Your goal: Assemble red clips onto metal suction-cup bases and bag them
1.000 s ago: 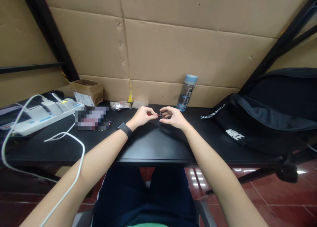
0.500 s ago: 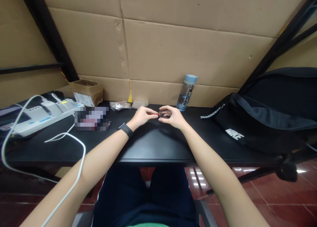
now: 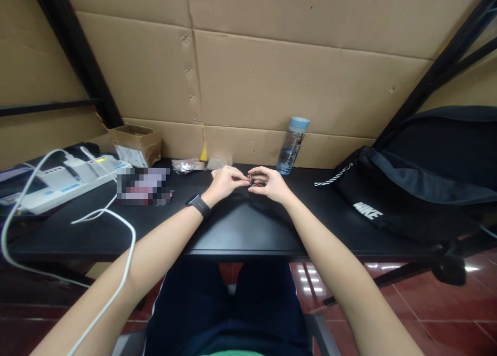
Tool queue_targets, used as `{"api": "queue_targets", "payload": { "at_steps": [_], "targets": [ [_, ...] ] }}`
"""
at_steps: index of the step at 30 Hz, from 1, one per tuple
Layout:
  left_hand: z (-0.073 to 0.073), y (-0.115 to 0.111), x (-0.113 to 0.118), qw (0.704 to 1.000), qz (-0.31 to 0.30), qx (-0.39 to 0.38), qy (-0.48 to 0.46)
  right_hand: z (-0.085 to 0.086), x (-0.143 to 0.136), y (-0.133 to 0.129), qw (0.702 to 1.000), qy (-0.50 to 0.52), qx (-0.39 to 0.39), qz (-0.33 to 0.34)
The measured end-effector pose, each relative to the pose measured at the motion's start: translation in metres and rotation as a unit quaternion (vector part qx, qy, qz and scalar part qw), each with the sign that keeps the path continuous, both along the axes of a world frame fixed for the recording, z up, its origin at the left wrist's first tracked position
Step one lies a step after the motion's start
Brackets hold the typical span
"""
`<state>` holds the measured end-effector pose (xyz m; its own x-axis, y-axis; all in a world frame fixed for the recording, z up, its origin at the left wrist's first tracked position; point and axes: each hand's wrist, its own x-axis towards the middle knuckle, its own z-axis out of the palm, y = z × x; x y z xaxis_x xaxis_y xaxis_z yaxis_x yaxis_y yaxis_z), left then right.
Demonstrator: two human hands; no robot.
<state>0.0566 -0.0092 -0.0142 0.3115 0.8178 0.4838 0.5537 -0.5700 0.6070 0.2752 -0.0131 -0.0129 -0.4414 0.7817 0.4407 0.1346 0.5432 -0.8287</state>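
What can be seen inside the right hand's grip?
A small item with red and pale parts partly shows at the mouth of the right grip. The curled fingers cover the rest, so its full shape cannot be seen.

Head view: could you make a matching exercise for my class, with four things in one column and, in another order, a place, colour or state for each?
Column one
1. Left hand
2. Water bottle
3. Nike backpack
4. Power strip

Column two
A. Black, at the right end of the desk
B. White, with plugs in it
C. Pinching a small red piece, with a dark watch at the wrist
D. Blue-lidded, near the cardboard wall

Right pairs: 1-C, 2-D, 3-A, 4-B
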Motion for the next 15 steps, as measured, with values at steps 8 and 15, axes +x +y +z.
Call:
{"api": "queue_targets", "payload": {
  "at_steps": [8,15],
  "targets": [
    [-0.0004,-0.0010,0.0021,0.999,0.020,0.029,0.011,-0.0013,-0.0010,0.0007,1.000,0.018,-0.005,0.018],
    [0.0033,-0.0067,0.0042,0.998,0.041,0.033,0.028,-0.0023,-0.0029,0.0003,1.000,0.016,0.013,-0.004]
  ]
}}
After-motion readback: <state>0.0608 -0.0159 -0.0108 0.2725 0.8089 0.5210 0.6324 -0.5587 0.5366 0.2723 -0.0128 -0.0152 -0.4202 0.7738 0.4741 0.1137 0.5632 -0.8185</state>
